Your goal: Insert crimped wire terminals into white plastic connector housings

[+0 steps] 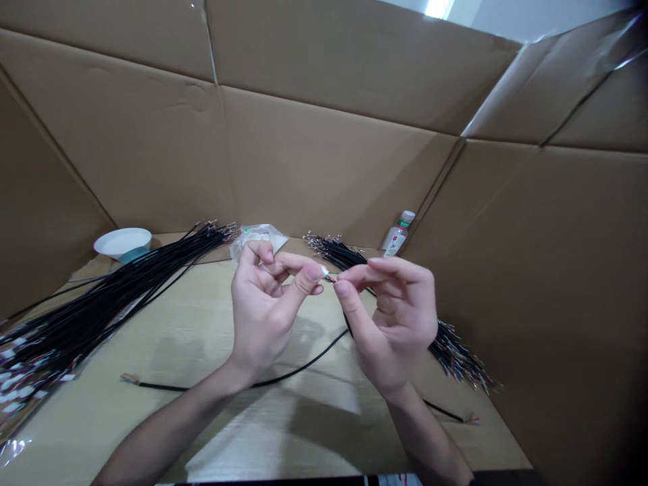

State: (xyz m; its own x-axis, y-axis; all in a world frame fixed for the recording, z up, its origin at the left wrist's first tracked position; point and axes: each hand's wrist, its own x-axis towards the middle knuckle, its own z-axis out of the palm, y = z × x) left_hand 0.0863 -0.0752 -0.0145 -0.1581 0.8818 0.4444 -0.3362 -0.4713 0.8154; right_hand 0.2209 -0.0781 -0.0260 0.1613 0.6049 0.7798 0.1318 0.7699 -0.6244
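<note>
Between thumb and forefinger, my left hand (268, 304) pinches a small white connector (325, 271). My right hand (389, 317) grips the thin coloured wires (330, 279) just beside it, thumb against forefinger. The wires meet the connector; whether they are seated inside is too small to tell. A black cable (308, 364) runs below my hands on the table, with bare wire ends (130, 379) at the left. Another stripped cable end (470, 420) lies to the right, past my right forearm. My right hand hides how these cable parts join.
A bundle of black cables (126, 283), many with white connectors, lies at the left. A second bundle (455, 351) is at the right, partly behind my right hand. Farther back are a white bowl (123, 241), a plastic bag (266, 235) and a bottle (397, 235). Cardboard walls (329, 148) surround the table.
</note>
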